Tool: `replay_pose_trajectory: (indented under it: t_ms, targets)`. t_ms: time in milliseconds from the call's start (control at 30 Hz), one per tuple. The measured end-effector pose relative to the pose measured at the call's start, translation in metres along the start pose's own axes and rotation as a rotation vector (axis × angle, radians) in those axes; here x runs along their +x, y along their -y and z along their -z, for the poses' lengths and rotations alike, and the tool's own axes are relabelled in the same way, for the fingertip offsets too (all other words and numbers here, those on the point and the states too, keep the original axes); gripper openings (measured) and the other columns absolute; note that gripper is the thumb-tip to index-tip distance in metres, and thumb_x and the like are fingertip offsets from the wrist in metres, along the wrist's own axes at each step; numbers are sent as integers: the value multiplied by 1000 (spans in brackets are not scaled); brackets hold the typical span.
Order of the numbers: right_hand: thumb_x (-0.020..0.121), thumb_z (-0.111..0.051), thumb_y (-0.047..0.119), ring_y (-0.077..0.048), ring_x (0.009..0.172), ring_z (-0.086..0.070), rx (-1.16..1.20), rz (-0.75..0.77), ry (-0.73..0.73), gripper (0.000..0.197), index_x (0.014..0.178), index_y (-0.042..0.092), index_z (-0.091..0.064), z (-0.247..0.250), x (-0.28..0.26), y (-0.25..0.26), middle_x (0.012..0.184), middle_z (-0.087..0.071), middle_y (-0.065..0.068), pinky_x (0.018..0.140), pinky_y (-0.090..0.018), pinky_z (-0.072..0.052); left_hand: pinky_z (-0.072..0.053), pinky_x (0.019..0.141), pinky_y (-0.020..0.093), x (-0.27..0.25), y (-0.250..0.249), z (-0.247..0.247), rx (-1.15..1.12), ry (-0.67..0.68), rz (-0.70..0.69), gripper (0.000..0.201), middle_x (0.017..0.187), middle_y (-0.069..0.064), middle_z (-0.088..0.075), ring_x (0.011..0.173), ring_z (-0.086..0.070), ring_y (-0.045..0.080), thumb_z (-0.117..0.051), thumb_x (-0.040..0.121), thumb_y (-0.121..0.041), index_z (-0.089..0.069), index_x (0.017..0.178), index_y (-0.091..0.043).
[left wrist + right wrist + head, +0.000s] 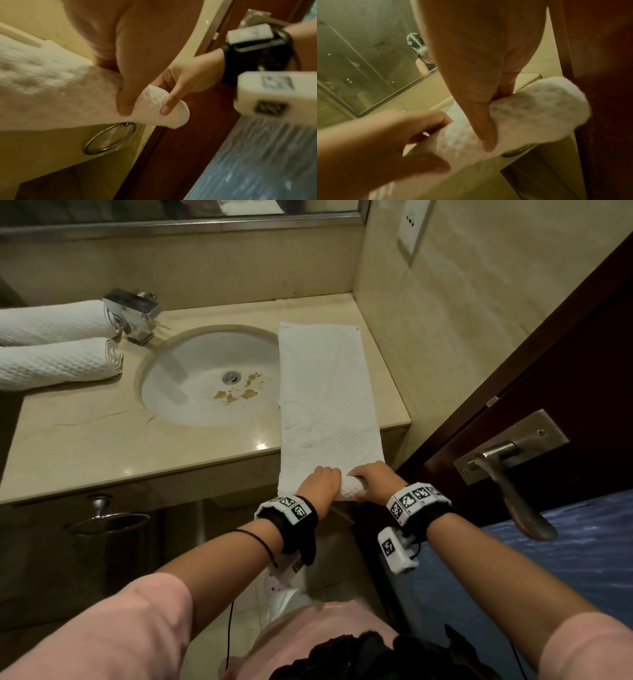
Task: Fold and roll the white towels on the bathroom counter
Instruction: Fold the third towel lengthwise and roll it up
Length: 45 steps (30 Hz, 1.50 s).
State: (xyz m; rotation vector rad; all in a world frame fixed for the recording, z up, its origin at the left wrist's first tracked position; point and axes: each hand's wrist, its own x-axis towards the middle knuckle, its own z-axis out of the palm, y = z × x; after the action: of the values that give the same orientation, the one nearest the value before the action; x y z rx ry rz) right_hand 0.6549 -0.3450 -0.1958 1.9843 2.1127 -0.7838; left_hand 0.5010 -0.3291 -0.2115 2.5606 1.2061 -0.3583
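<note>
Towel: a white towel (325, 398) with a waffle pattern was folded into a long narrow strip; it lay on the counter (102, 440) to the right of the sink (205, 378), from near the back wall to the front edge and hanging a little over that edge.
Rolled end: the near end of the strip was turned into a small tight roll at the counter's front edge, and the rest of the strip lay flat.
Left hand: the left hand (320, 484) was on the left part of the roll, fingers curled over the top and the thumb (125, 97) pressed on the underside, so it gripped the roll.
Right hand: the right hand (375, 479) was just beside it on the right part, fingers bent over the roll, thumb (485, 134) under it, gripping the same roll.
Finished towels: two rolled towels (58, 344) lay side by side, touching, on the far left of the counter beside the faucet (135, 314).
</note>
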Motion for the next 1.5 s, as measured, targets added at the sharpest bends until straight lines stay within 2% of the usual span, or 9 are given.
replay_pose_trajectory:
  t_ms: [100,267,433,633,800,1000,1200,1300,1500]
  targets:
    - [70,-80,20,-23,110,-51,-94,17,-121,61,124,12,-52,-21,-8,3,121,-53,-5,94,-33,-44,-40,90,36,12,13,8,-106,83,-17,30,121,18,-54,111,-52,33,-53,91,-7,-45,120,-2]
    - [85,-62,13,-27,105,-59,-53,-52,-125,27,111,12,-61,-22,0,9,109,-63,-8,88,-38,-47,-44,84,33,19,21,14,-167,173,-3,35,119,17,-58,107,-57,32,-56,92,-23,-50,120,-3]
    - [79,-74,16,-23,106,-60,26,-33,-12,37,115,12,-65,-3,11,7,113,-67,-7,90,-29,-44,-40,90,35,2,17,-2,3,51,-13,44,123,15,-48,111,-49,31,-64,85,-16,-45,123,-3]
    - [75,-77,18,-21,110,-58,-13,-41,48,45,117,13,-64,11,17,5,118,-65,-5,92,-27,-43,-42,89,36,8,15,-9,38,15,-4,35,119,17,-52,111,-47,32,-48,87,5,-42,121,-2]
    - [71,-79,27,-22,108,-54,-166,-16,-115,53,118,16,-57,-9,7,10,117,-58,-3,90,-33,-45,-43,87,35,25,30,2,-144,103,-58,34,117,17,-57,107,-55,32,-58,90,-13,-45,119,-2]
    - [80,-69,24,-26,99,-59,-167,-91,-108,27,103,12,-60,-10,14,18,104,-63,-8,79,-34,-45,-43,87,33,31,39,8,-195,164,-66,46,119,14,-58,107,-56,30,-66,85,-24,-46,121,-5]
    - [66,-84,25,-21,97,-62,25,-103,19,44,105,13,-69,16,30,10,104,-69,-5,83,-29,-48,-40,88,35,4,23,-2,116,-124,-70,49,120,13,-48,105,-48,28,-61,81,-5,-42,127,-3]
    - [66,-85,27,-21,99,-62,12,-99,57,48,108,11,-69,23,32,9,107,-68,-5,86,-30,-49,-42,87,35,8,24,-1,93,-111,-44,38,118,14,-53,105,-52,30,-51,86,3,-45,123,-4]
    - [61,-86,30,-23,108,-55,-116,-70,-69,68,119,15,-54,2,24,14,116,-59,-3,90,-34,-47,-42,89,37,23,39,11,-151,-4,-35,32,118,15,-56,108,-54,32,-54,89,-9,-45,119,-4]
